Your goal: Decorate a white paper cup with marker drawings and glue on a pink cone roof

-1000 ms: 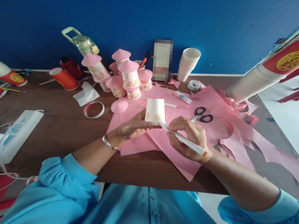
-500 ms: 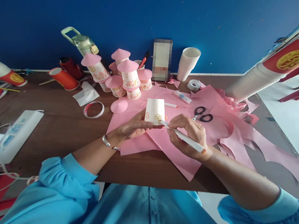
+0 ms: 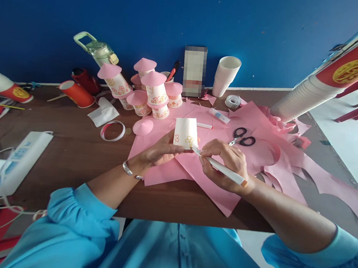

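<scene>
Right hand (image 3: 226, 164) nearest: grip closed around a white marker (image 3: 222, 168), pencil-style, tip down at the lower edge of the paper cup (image 3: 185, 133) beside a small flower drawing, so the pen can work on the cup's side wall.

Left hand (image 3: 161, 151): grip clamped on the cup's lower rim, fingers at the base, apparently steadying it. Cup stands upside down, wide mouth down, on the pink paper sheets (image 3: 212, 185) covering the middle of the counter (image 3: 73, 155).

Just past the hands: scissors (image 3: 242, 137), a glue tube (image 3: 218, 116), a loose pink paper cone (image 3: 142, 127), a ring of tape (image 3: 112, 131).

Further back: cluster of decorated cups with pink cone tops (image 3: 151, 93), plain white cup stack (image 3: 226, 76) against the blue wall, tape roll (image 3: 232, 101) beside it. Power strip (image 3: 20, 159) lies far left.
</scene>
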`<state>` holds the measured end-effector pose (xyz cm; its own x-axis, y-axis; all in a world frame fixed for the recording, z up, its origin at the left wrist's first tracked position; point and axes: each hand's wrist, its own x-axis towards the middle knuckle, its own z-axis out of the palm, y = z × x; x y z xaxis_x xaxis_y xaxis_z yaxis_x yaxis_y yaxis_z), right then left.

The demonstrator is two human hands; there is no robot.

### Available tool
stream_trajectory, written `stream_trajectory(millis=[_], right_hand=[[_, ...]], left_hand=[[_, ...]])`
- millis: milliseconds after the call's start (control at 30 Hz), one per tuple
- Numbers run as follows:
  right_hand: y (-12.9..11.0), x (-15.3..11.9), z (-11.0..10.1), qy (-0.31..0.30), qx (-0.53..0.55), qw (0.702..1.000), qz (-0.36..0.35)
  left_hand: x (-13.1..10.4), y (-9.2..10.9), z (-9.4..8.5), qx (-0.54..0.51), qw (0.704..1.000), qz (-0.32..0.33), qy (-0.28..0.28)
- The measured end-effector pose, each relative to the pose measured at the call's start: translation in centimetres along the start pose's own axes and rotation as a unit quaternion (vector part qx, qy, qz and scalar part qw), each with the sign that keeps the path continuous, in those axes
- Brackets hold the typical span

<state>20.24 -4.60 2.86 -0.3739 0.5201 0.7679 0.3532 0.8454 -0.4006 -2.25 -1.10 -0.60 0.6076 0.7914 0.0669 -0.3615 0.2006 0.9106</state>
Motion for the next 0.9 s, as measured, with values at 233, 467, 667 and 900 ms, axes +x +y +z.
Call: stream_trajectory(millis=[233, 467, 667, 900], right_hand=[[-0.23, 0.09, -0.21, 0.004, 0.015, 1.0, 0.013], [-0.23, 0.01, -0.2, 0.003, 0.011, 1.0, 0.003], [0.02, 0.0, -0.03, 0.001, 0.007, 1.0, -0.001], [0.02, 0.0, 0.07, 0.01, -0.002, 1.0, 0.004]], left_hand=[[-0.06, -0.01, -0.09, 0.008, 1.0, 0.004, -0.007], [0.04, 0.33, 0.33, 0.028, 1.0, -0.001, -0.008], [0.23, 0.43, 0.52, 0.03, 1.0, -0.007, -0.007], [0.17, 0.31, 0.33, 0.04, 0.999, -0.019, 0.007]])
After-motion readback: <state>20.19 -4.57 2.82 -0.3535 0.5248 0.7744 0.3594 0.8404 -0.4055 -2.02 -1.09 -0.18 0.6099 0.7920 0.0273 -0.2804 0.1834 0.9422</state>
